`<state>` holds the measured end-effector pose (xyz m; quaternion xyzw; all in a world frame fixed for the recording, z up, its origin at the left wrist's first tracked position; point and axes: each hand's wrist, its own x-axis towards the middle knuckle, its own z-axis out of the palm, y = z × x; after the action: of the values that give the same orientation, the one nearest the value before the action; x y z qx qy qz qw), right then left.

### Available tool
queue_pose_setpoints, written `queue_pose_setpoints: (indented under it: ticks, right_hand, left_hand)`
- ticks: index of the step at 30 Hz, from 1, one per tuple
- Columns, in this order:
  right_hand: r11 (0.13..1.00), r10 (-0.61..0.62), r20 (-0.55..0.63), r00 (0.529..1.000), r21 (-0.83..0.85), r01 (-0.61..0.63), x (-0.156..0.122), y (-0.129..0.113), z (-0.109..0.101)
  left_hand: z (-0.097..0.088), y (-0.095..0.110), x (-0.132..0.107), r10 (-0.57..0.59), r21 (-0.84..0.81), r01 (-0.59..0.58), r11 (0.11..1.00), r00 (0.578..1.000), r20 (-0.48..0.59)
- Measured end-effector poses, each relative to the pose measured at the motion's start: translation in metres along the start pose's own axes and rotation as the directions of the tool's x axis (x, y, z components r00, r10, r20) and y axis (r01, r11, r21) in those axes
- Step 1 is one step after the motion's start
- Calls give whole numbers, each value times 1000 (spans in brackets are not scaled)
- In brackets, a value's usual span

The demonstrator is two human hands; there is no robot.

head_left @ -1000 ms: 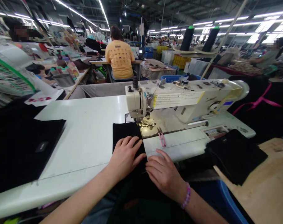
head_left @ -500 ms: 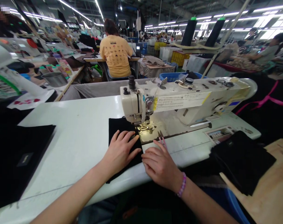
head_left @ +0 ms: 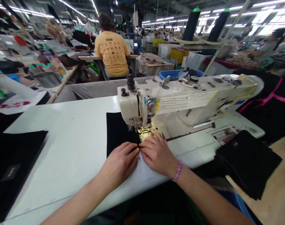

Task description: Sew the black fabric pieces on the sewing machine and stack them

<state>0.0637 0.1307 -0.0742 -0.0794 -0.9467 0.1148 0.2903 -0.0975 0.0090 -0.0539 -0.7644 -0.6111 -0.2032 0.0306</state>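
A black fabric piece [head_left: 116,131] lies on the white table under the presser foot [head_left: 143,128] of a cream sewing machine [head_left: 180,97]. My left hand [head_left: 120,164] rests on the near edge of the fabric, fingers together and pointing toward the needle. My right hand [head_left: 156,153] lies beside it, fingertips at the fabric's right edge just in front of the presser foot. The fingertips of both hands meet at the cloth. The pink thread snips are hidden behind my right hand.
A stack of black pieces [head_left: 247,162] sits at the right on a wooden board [head_left: 273,193]. More black fabric [head_left: 13,168] lies at the left table edge. A person in a yellow shirt [head_left: 111,53] sits ahead with their back turned. Thread cones [head_left: 191,20] stand behind the machine.
The black fabric has slid away from me, further under the presser foot. Both hands followed it forward and came together at its near right corner. My right hand now covers the pink snips.
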Motion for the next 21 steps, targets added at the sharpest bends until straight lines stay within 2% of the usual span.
queue_pose_setpoints:
  ticks: [15, 18, 21]
  right_hand:
    - [981, 103, 70, 992, -175, -89, 38, 19, 7]
    - [980, 131, 57, 990, -160, -121, 37, 18, 6]
    - [979, 159, 24, 987, -134, -154, 24, 5, 0]
  left_hand:
    - [0, -47, 28, -4, -25, 3, 1000, 1000, -7]
    - [0, -55, 34, 8, -25, -8, 1000, 1000, -1]
    - [1, -59, 36, 2, -6, -2, 1000, 1000, -10]
